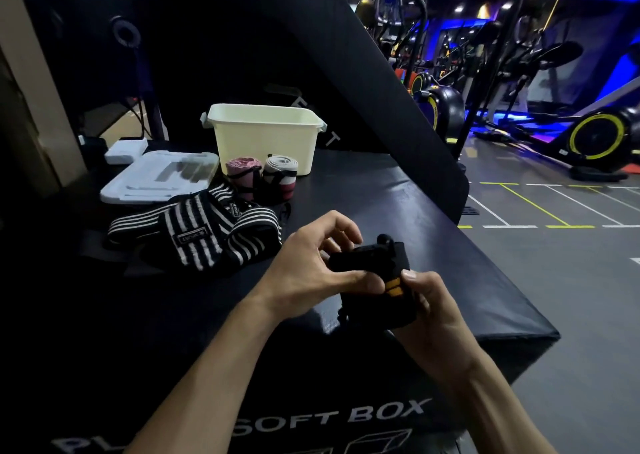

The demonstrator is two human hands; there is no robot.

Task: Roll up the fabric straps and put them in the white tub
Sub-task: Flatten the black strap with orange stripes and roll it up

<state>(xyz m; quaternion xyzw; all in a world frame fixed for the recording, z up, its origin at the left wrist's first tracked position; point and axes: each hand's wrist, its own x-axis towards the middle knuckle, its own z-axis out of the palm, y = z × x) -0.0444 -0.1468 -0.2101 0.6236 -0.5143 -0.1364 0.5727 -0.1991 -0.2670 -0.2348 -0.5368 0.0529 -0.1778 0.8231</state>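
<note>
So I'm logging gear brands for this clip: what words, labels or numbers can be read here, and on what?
"SOFT BOX": white print on the front of the black padded box, preceded by a cut-off "PL".
White letters on the black slanted pad behind the white tub: only a "T" is clear.
Small tags on the black-and-white striped straps: too small to read.
Black strap in both hands: orange bars, no text.

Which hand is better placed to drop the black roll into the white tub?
Probably the left hand. The white tub stands ahead and left, on that hand's side, while the right hand holds the black roll from the far side.
</note>
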